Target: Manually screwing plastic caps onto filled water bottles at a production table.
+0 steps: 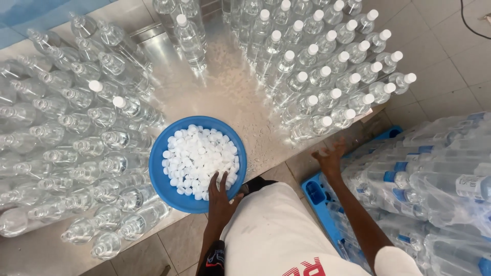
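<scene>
My left hand [221, 197] lies on the near rim of the blue bowl [169, 191], fingers spread and reaching down into the heap of white caps [200, 158] that fills it. The fingertips are among the caps, but I cannot tell whether any cap is pinched between them. The bowl sits on the wet metal table [225, 97], close to its near edge, right in front of me.

My right hand [331, 156] is out to the side at the table's edge, fingers splayed wide and holding nothing (it is a little blurred), just below the nearest of the capped bottles [327, 76].

Those capped bottles stand upright in tight rows on the right half of the table, each clear and full, each with a white cap. On the left half stands a larger crowd of open bottles [76, 148], clear and still without tops, apart from two of them near the middle that do carry white caps. A few more capped ones stand at the far end, beside a bare strip of table speckled with water drops that runs down to the bowl.

Below my right arm a blue crate [317, 191] rests on the tiled floor [450, 56], and to its right are shrink-wrapped packs of bottles [440, 174] with blue labels, stacked on one another. My white shirt [276, 235] fills the bottom of the view.
</scene>
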